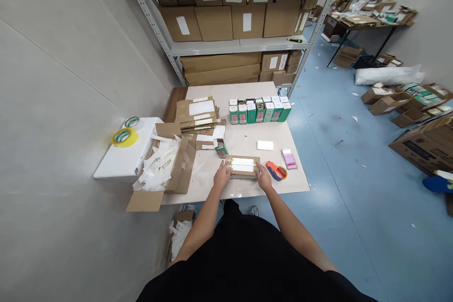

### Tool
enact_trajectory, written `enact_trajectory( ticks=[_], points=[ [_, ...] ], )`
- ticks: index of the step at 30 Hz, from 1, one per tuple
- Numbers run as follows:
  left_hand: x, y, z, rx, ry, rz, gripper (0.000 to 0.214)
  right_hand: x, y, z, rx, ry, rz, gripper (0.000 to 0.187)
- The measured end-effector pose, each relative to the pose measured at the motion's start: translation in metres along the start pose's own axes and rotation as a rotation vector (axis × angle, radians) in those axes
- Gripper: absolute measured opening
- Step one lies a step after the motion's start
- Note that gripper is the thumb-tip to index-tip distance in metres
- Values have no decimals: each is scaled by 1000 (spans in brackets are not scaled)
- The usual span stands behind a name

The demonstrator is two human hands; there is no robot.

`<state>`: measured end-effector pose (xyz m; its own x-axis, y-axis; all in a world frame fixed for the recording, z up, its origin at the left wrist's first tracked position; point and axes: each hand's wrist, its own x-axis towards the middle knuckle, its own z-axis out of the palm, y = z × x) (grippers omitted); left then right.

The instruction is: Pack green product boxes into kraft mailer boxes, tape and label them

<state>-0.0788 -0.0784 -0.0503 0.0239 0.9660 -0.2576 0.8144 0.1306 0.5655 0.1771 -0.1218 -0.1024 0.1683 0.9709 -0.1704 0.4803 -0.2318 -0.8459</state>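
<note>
Between my hands, near the front edge of the table [247, 188], lies a flat cardboard box [243, 157] with a white label on top. My left hand [222, 174] grips its left end and my right hand [263, 176] grips its right end, fingers closed round the sides. A small open green box [221, 149] stands just beyond my left hand. Scissors with red and blue handles [276, 170] lie beside my right hand. Past them is a pink-and-white packet [289, 159], its details blurred. A white card [265, 145] rests beyond the cardboard box.
A row of green-and-white boxes [260, 112] stands at the back. Flattened cardboard parcels [196, 113] are stacked left. An open carton [182, 165] full of white paper sits at the left edge, near yellow tape [124, 137]. Shelving [240, 46] with cartons rises behind the table.
</note>
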Motion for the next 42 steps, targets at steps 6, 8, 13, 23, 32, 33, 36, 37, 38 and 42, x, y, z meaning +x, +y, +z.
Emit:
enact_trajectory(
  ticks=[6,8,13,23,32,33,36,37,38,42],
  points=[
    [3,7,-1,-39,150,5,52,7,-2,-5,46,-29,58,52],
    [9,10,-5,-82,196,27,61,8,-2,-6,55,-32,62,51],
    [24,4,0,-209,132,41,40,8,-3,-9,44,-36,55,50],
    [33,-3,19,-345,213,-266,31,8,-5,-10,73,-25,100,51],
    [45,-9,12,-370,100,-296,36,10,-4,-8,71,-16,99,50],
    [48,-8,12,-378,80,-306,37,10,-4,-9,69,-19,96,50],
    [53,-7,13,-378,48,-315,40,10,-4,-9,57,-27,77,51],
    [53,-7,14,-372,54,-314,42,10,-4,-9,53,-25,73,51],
    [54,-8,16,-366,68,-311,43,10,-4,-9,50,-23,71,51],
    [52,-15,28,-362,143,-295,37,9,-3,-7,38,-28,74,51]
  ],
)
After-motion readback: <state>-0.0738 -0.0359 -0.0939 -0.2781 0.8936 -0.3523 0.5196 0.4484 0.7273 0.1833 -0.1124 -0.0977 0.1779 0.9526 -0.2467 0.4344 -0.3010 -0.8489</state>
